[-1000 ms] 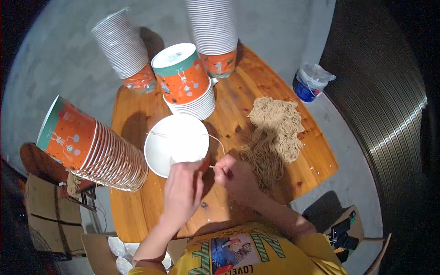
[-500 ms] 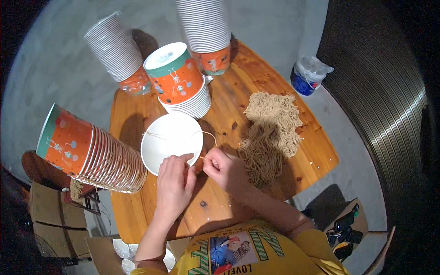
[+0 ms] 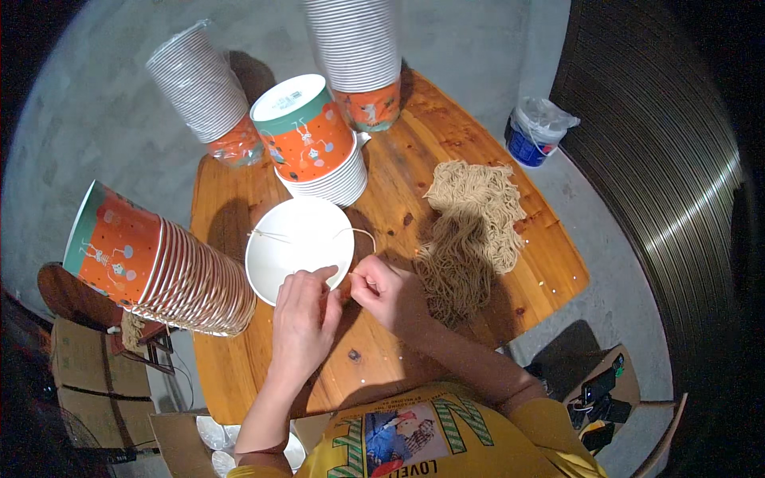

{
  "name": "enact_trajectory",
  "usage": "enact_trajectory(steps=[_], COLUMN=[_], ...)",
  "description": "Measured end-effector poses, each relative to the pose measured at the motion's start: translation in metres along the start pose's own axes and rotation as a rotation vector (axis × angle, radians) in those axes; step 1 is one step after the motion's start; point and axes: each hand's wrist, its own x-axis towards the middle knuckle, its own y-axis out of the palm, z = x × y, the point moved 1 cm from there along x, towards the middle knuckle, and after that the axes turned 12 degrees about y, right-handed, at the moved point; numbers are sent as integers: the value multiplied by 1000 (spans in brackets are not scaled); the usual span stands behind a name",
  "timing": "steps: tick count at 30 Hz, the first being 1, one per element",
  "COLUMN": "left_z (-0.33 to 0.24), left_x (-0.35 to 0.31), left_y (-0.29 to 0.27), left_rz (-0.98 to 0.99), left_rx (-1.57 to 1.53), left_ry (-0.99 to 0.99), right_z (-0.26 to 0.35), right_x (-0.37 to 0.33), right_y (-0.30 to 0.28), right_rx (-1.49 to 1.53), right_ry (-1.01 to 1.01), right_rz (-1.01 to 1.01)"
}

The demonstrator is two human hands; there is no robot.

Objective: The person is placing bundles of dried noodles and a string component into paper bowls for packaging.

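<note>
An open white paper bucket (image 3: 296,223) faces me on the wooden table, its inside showing. A beige cord (image 3: 368,233) runs through its right wall and loops outside toward my right hand. Another bit of cord (image 3: 269,235) lies across the bucket's left side. My left hand (image 3: 304,307) grips the bucket's near rim, its fingers curled over the edge. Just right of that rim, my right hand (image 3: 382,288) is closed in a pinch on the cord's end. The fingertips partly hide the held cord.
A heap of beige cords (image 3: 470,239) lies at the right. An orange bucket stack (image 3: 159,271) with corded rims leans at the left. Upside-down orange buckets (image 3: 307,143) and wrapped stacks (image 3: 203,84) stand behind. A blue pail (image 3: 534,143) is on the floor.
My right hand has shifted slightly left, closer to the bucket's rim. My left hand and the bucket have hardly moved.
</note>
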Motion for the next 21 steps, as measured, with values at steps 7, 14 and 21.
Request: enact_trajectory(steps=[7,14,21], left_z=[0,44,49], left_x=[15,32,39], left_y=[-17,-9,-6], left_rz=[123,460,511], left_rx=[-195,-381,-435], left_ry=[-231,-175,-176], right_z=[-1,-1,1], right_x=[2,2,5], right_y=[2,4,0], right_rx=[-1,-26,-15], right_ry=[17,-8,-16], right_rz=[17,11,54])
